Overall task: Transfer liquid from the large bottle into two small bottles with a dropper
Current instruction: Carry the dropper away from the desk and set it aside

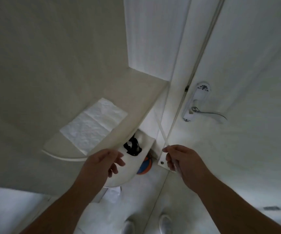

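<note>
White walls and a white door with a curved handle [209, 114] frame a pale shelf [102, 92] that bears only a sheet of tissue paper [92, 125], probably laid there to catch drips. No bottles appear anywhere in view. The right hand [185, 161] pinches what looks like a thin clear dropper [176, 163], its shape blurred and hard to confirm, likely carried toward the shelf. The left hand [104, 163] hovers with fingers loosely curled, holding nothing, near the shelf's edge. Below the shelf a black item [133, 146] and an orange-and-blue thing [144, 167] are partly hidden and unidentifiable. Two shoes [166, 223] show on the floor.
</note>
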Motion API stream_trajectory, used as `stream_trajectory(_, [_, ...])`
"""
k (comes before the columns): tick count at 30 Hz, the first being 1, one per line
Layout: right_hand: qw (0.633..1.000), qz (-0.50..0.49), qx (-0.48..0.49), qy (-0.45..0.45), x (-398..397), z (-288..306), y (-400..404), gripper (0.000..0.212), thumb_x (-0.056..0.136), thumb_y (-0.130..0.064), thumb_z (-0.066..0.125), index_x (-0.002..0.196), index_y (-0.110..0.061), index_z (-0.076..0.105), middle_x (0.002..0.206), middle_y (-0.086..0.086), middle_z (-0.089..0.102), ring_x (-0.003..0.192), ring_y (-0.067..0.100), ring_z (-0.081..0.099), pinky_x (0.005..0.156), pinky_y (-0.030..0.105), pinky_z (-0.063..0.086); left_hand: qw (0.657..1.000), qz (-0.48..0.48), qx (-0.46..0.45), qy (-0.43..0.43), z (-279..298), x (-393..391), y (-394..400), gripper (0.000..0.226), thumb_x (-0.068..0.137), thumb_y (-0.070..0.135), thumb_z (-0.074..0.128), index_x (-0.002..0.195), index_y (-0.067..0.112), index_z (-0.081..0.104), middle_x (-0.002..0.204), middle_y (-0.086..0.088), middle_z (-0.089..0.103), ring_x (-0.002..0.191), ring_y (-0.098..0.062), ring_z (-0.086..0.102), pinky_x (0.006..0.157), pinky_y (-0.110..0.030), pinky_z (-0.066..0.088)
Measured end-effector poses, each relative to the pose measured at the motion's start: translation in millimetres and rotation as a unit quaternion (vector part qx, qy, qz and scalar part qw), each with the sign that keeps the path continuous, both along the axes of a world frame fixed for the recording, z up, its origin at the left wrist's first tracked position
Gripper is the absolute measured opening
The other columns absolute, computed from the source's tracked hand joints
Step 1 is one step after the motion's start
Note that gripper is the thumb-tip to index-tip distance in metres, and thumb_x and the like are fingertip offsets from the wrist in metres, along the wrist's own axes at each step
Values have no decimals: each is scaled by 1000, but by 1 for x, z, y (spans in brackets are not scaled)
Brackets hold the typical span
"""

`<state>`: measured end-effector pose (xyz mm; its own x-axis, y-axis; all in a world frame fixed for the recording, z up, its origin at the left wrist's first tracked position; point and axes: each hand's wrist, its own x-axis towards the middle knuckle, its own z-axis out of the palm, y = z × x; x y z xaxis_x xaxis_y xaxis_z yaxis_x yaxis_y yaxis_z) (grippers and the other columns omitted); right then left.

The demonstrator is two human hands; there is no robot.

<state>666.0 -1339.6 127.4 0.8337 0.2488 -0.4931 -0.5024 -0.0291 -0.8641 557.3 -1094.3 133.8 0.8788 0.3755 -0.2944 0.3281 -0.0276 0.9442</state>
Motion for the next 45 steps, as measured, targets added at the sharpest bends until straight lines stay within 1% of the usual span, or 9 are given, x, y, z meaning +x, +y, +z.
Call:
stream_trajectory(9, [949,259,-71,-162,64,36,78,20,97,-22,67,82,-13,77,64,2,66,57,13,57,62,28,46,953,301,-35,-9,14,-59,-4,33,103,19,53,82,15,78,84,-16,75,56,-18,58,53,-32,41])
stream_trajectory(12, [890,341,-118,-280,73,45,112,17,95,-37,68,84,-27,76,71,-14,71,64,-1,64,65,22,48,932,360,-45,-6,19,-83,-4,32,104,20,52,86,8,77,85,-18,75,56,-18,58,55,-33,41])
stream_trajectory(15, [810,400,-164,-395,82,52,147,9,95,-38,69,93,-33,76,82,-24,67,81,-11,62,66,5,38,919,392,-45,2,23,-99,-4,31,104,21,51,93,3,74,85,-17,75,56,-17,59,56,-34,43])
stream_trajectory(20, [715,425,-237,-502,94,53,200,16,92,-27,74,101,-16,80,102,5,68,97,22,65,85,31,48,906,421,-47,4,27,-113,-4,31,104,23,50,95,6,74,85,-14,76,61,-19,61,62,-37,45])
stream_trajectory(25, [666,433,-257,-550,97,42,219,17,90,-18,76,106,-18,81,105,11,67,104,31,63,90,38,51,904,424,-50,2,25,-118,1,31,104,25,51,96,7,75,87,-13,76,61,-17,62,61,-35,46])
stream_trajectory(33, [662,413,-293,-553,86,38,215,26,88,-22,76,113,-29,78,119,3,64,117,29,55,103,45,42,902,430,-46,-4,27,-130,-1,31,105,24,49,97,9,75,87,-12,76,65,-21,62,65,-38,47])
stream_trajectory(36, [685,407,-265,-543,74,43,208,28,88,-22,76,116,-21,76,121,5,62,118,28,55,104,43,43,898,438,-46,-3,27,-136,-4,30,105,23,49,98,8,74,87,-13,76,67,-24,62,66,-40,47])
stream_trajectory(42, [765,402,-131,-486,26,46,182,7,95,-21,68,98,-22,75,100,-8,64,85,3,60,69,5,40,886,462,-40,-11,26,-157,-16,29,104,23,51,96,10,75,88,-13,75,66,-22,62,66,-39,47])
stream_trajectory(45, [782,439,-71,-437,-7,42,176,9,96,-24,67,92,-26,75,88,-15,69,85,-3,62,68,2,41,873,485,-44,-11,24,-178,-25,28,104,24,51,98,11,75,90,-13,75,68,-23,63,66,-38,49])
